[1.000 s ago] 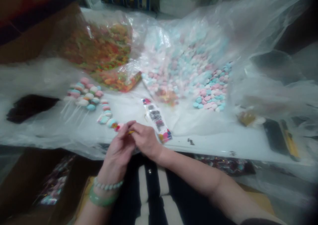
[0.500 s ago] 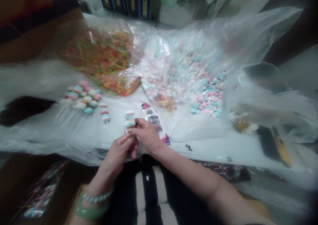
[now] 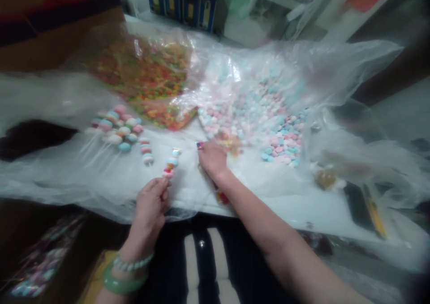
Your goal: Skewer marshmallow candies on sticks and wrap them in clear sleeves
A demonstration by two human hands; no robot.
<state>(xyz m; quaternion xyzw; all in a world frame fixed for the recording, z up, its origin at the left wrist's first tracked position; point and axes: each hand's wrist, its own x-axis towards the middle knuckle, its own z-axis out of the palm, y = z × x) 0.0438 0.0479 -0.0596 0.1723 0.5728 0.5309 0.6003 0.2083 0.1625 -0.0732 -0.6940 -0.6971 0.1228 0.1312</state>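
Note:
My left hand point(image 3: 152, 203) is closed around the lower end of a marshmallow skewer point(image 3: 172, 163), which stands up from the fingers with pink, white, blue and orange pieces. To its right, my right hand point(image 3: 212, 160) is bent over a printed plastic wrapper point(image 3: 222, 197), gripping it near its far end; the hand and forearm hide most of the wrapper. A short marshmallow skewer point(image 3: 146, 152) lies on the table left of the held one. Farther left rests a pile of finished-looking marshmallow skewers point(image 3: 117, 127) with white sticks.
Behind are a clear bag of orange and green gummies point(image 3: 144, 75) and a large bag of pastel marshmallows point(image 3: 248, 98), some spilling out at right. A dark flat object with a yellow-handled tool point(image 3: 376, 216) lies far right. A cardboard box point(image 3: 60, 26) stands back left.
My hands were together on the skewer and have parted. The left keeps the skewer, now upright and more visible; the right has moved away to the wrapper.

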